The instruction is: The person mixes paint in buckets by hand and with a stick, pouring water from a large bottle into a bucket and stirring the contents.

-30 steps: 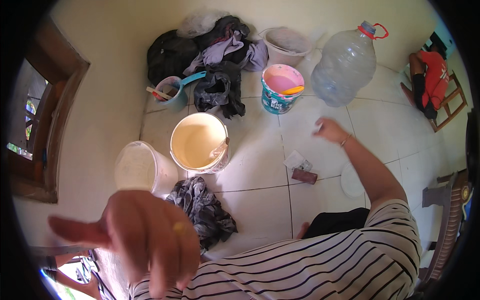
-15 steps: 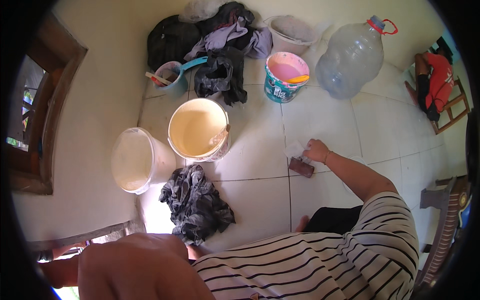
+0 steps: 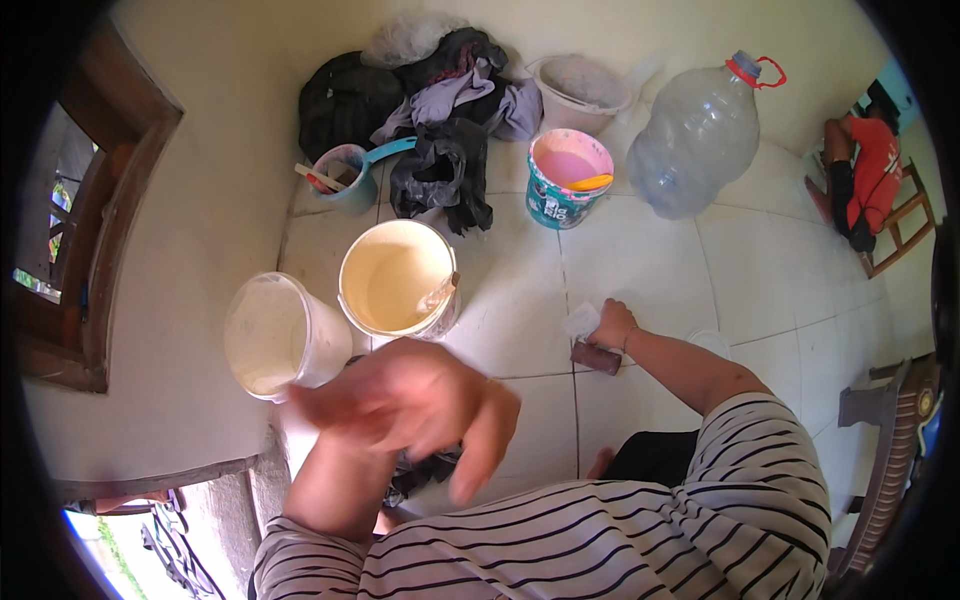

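Note:
My right hand (image 3: 614, 322) reaches down to the tiled floor, its fingers closed on a thin whitish sheet (image 3: 581, 321), perhaps paper or plastic. Just below that hand lies a reddish-brown rectangular thing (image 3: 597, 359), flat on the tiles. Raised close in front of me, my left hand (image 3: 410, 395) is blurred, with fingers apart and nothing seen in it. It covers most of a crumpled black plastic bag (image 3: 425, 472). Beyond it stands a cream-coated bucket (image 3: 398, 275) with a stick-like tool inside. A whitish bucket (image 3: 268, 335) leans to its left.
A teal bucket of pink paint (image 3: 562, 195) holds a yellow-handled tool. Behind are a blue dipper (image 3: 350, 190), black bags (image 3: 440, 180), a grey-white pail (image 3: 580, 100) and a large clear bottle (image 3: 690, 140). A person in red (image 3: 872, 180) sits far right, near carved wooden furniture (image 3: 890, 440).
My left hand has swung up and right from the lower left corner, now covering the crumpled black bag. My right hand keeps its hold by the brown thing; the view has tilted slightly.

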Available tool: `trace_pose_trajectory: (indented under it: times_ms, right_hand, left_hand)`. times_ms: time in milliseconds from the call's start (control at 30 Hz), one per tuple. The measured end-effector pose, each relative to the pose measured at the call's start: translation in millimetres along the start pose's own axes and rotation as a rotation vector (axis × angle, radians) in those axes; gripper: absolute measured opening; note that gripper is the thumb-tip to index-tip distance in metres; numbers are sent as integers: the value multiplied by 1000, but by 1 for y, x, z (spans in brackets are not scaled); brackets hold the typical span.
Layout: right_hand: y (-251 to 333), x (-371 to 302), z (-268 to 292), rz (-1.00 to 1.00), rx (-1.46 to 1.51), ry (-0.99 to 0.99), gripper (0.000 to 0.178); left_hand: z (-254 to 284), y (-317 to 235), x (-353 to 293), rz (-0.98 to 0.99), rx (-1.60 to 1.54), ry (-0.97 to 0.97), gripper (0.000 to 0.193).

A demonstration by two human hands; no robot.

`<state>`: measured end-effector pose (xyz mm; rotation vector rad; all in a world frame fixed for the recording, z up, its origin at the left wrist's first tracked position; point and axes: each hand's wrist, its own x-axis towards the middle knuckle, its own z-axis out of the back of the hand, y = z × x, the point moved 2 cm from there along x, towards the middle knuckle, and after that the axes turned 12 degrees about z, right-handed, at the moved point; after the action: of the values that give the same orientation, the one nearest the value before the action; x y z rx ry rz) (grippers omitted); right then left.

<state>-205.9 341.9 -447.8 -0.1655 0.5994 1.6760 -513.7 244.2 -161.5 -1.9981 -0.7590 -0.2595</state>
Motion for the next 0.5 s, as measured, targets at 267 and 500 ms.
trace_pose_trajectory:
  times_ms: [267, 500]
  right_hand:
    - [-3, 17, -3, 46, 78, 16, 66]
    - [-33, 19, 46, 157, 309, -146, 33]
  left_hand:
    - [67, 123, -55, 863, 181, -672, 47]
    - [74, 165, -124, 2324, 1328, -214, 103]
